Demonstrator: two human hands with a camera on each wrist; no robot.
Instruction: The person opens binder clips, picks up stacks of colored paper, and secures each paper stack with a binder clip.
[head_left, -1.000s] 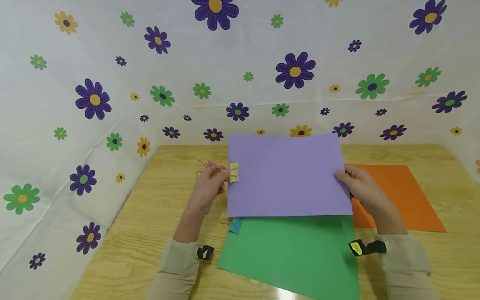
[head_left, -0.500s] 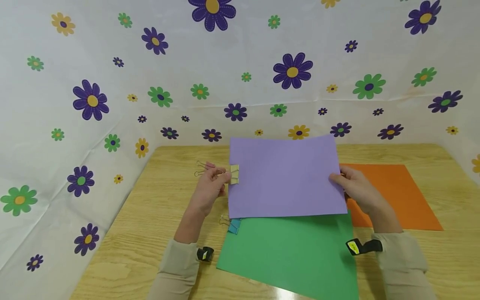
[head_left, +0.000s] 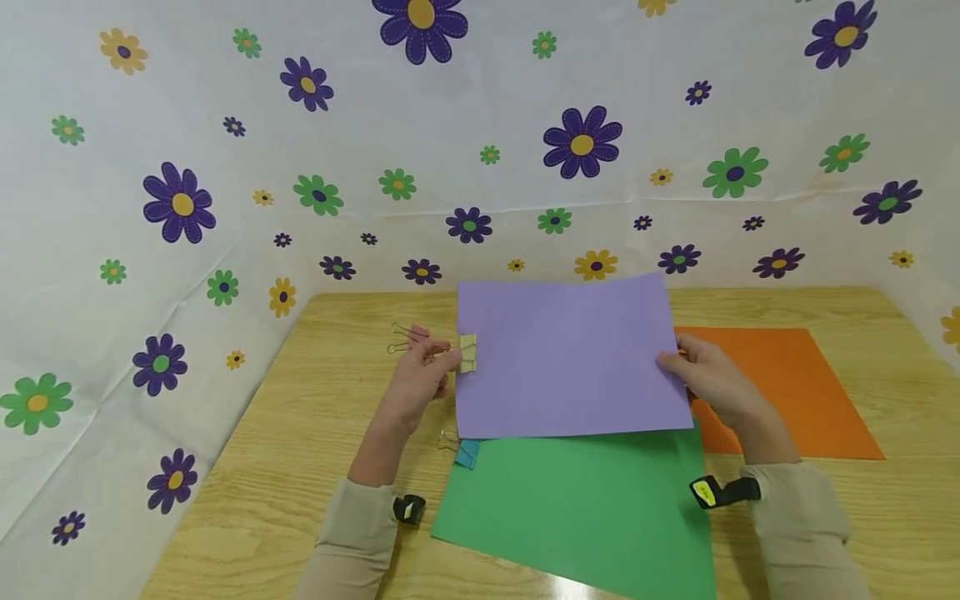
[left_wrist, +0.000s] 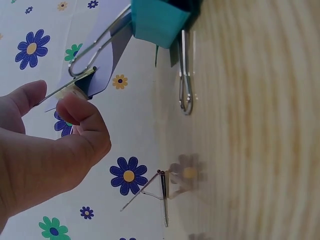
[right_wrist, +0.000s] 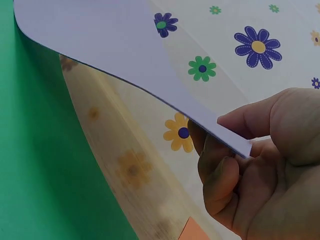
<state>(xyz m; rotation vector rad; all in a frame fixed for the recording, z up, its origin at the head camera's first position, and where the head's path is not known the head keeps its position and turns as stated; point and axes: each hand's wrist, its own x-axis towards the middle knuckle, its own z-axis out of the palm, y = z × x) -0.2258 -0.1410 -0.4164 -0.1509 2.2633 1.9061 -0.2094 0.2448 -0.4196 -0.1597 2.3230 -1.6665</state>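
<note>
Left hand [head_left: 417,377], fingers curled, pinches yellow clip [head_left: 468,353] on left edge of purple sheet [head_left: 566,358], right hand [head_left: 714,377] pinches its right edge, sheet raised between them over green sheet [head_left: 585,508].

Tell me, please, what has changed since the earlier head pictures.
The purple sheet and the yellow clip on its left edge have come slightly lower in the head view. No grip changed: the left hand holds the yellow clip, the right hand the purple sheet. The green sheet, orange sheet and blue clip stayed put.
</note>
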